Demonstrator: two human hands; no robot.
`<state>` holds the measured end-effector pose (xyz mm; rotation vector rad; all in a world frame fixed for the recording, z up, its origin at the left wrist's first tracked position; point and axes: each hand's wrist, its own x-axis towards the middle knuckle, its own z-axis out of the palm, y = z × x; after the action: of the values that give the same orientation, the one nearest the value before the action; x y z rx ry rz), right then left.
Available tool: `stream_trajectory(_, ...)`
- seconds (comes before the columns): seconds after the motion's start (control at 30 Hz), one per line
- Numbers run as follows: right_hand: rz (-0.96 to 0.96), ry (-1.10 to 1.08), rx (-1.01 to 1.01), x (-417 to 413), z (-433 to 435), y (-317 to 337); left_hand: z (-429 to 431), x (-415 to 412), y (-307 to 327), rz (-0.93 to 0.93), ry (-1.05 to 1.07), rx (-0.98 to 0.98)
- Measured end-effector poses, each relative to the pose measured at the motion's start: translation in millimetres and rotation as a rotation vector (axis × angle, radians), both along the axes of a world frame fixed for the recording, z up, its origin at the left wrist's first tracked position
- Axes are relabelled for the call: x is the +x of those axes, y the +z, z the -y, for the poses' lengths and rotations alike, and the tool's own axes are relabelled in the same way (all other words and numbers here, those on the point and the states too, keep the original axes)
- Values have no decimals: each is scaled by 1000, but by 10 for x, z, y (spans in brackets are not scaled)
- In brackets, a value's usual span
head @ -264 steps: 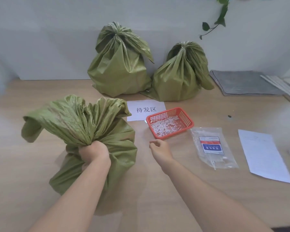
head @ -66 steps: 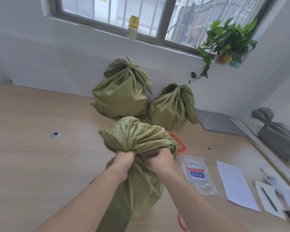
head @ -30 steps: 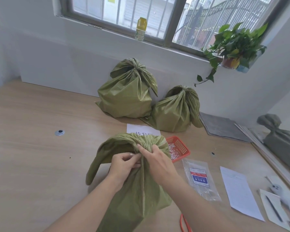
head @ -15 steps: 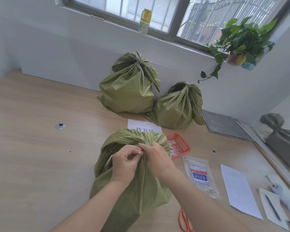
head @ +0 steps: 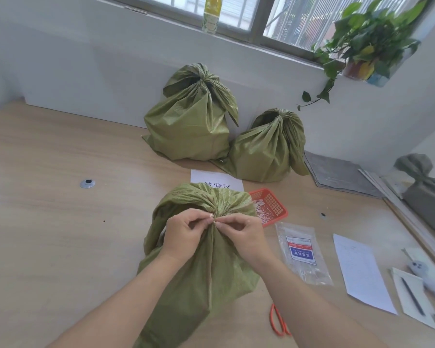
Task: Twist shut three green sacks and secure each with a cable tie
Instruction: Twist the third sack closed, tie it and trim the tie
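A green sack (head: 204, 267) stands on the wooden table (head: 48, 222) right in front of me, its neck gathered and its loose top flopped away from me. My left hand (head: 183, 234) and my right hand (head: 244, 234) meet at the gathered neck, thumbs and forefingers pinching there. A small pale bit shows between the fingertips; whether it is a cable tie I cannot tell. Two more green sacks, a taller one (head: 189, 121) and a shorter one (head: 269, 149), stand bunched at the top against the back wall.
A red basket (head: 271, 207) of white ties sits just right of the near sack, a clear bag of ties (head: 301, 252) beside it. Orange scissors (head: 278, 322) lie near my right forearm. Papers (head: 362, 270), a pen and a label sheet (head: 216, 179) lie on the table.
Since 8.8 s ago my right hand joined my left at the sack's neck. Over the last second both hands have shifted from gripping the neck to pinching at it with the fingertips.
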<state>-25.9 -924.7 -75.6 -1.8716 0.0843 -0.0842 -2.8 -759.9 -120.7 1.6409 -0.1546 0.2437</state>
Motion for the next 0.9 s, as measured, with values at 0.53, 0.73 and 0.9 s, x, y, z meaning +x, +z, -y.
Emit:
stream_trajectory(0.53,19,52,-73,127,66,-94,105,74,-58,-1,-47,-83)
stream_trajectory(0.73,-1,61,-72,151,79,-79,106,121,-103,63,-77,2)
stream_trajectory(0.9,-27,67,-65,141,108,-75,97,141,-145,112,-104,58)
